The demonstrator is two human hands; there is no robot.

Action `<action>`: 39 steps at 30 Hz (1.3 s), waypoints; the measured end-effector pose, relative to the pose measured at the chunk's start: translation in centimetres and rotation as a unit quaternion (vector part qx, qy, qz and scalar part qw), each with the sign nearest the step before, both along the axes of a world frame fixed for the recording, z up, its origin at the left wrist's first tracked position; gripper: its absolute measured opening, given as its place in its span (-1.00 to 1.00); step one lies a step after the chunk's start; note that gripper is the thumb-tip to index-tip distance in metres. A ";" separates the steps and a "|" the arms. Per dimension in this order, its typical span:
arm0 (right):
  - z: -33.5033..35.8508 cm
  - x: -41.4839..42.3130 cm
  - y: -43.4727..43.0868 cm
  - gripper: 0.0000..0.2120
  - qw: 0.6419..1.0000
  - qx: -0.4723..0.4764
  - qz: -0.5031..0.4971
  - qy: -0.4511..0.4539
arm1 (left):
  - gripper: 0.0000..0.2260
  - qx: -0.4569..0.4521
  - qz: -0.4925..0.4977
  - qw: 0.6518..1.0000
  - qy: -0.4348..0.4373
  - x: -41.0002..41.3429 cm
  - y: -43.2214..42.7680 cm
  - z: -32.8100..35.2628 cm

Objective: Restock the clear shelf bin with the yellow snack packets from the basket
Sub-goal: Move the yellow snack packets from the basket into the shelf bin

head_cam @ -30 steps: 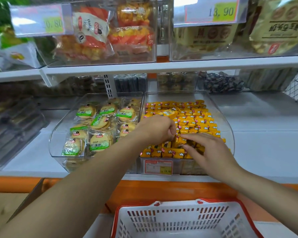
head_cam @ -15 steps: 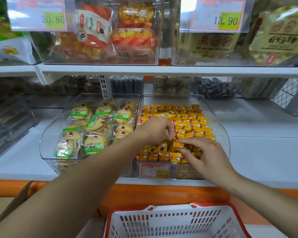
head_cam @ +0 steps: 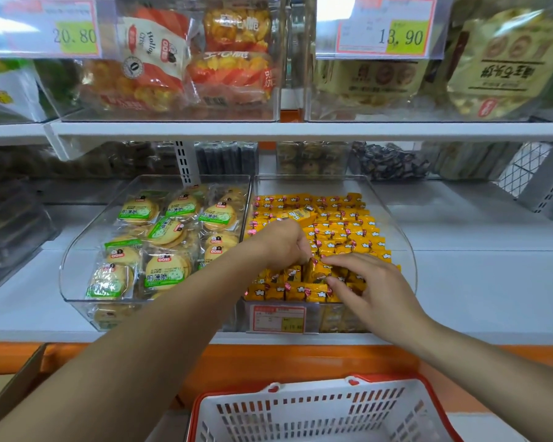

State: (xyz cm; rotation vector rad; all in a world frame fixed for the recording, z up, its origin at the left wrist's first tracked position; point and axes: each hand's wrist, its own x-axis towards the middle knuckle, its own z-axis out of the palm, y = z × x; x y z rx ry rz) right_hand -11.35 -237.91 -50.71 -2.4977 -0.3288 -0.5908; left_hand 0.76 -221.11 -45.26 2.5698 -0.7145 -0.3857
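The clear shelf bin [head_cam: 408,250] on the lower shelf holds several rows of yellow snack packets [head_cam: 342,231]. My left hand [head_cam: 284,244] reaches in over the front rows with its fingers curled down on an upright yellow packet [head_cam: 310,266]; the fingertips are hidden. My right hand [head_cam: 374,288] comes in from the right, and its index finger and thumb pinch the same small upright cluster from the other side. The white basket [head_cam: 316,409] with a red rim stands below the shelf; no packets show in the visible part.
Left of it, touching, a second clear bin [head_cam: 77,250] holds round biscuit packs with green labels. The upper shelf [head_cam: 268,130] carries bins of bagged snacks and price tags. A cardboard box edge [head_cam: 16,384] is at lower left.
Both hands have stayed on the same front-row packets, the fingers shifting only slightly. The camera view has tilted a little, so the basket sits lower in view.
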 end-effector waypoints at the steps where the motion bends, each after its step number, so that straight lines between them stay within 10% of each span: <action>1: 0.0 0.0 0.0 -0.70 1.000 0.001 -0.002 0.000 | -0.89 0.003 0.000 1.000 0.000 0.0 -0.1 0.0; 15: 1.8 0.7 1.1 -0.72 0.996 -0.077 -0.026 0.021 | -0.88 -0.131 -0.028 0.988 -0.081 -1.0 0.9 0.0; 22: 2.3 0.5 1.0 -0.53 0.978 -0.206 -0.026 0.003 | -0.89 -0.064 -0.096 0.988 -0.106 -0.6 1.7 0.5; 39: 0.9 0.7 0.6 -0.49 0.984 -0.171 0.004 0.046 | -0.76 0.051 -0.071 0.979 -0.185 -1.5 1.5 0.3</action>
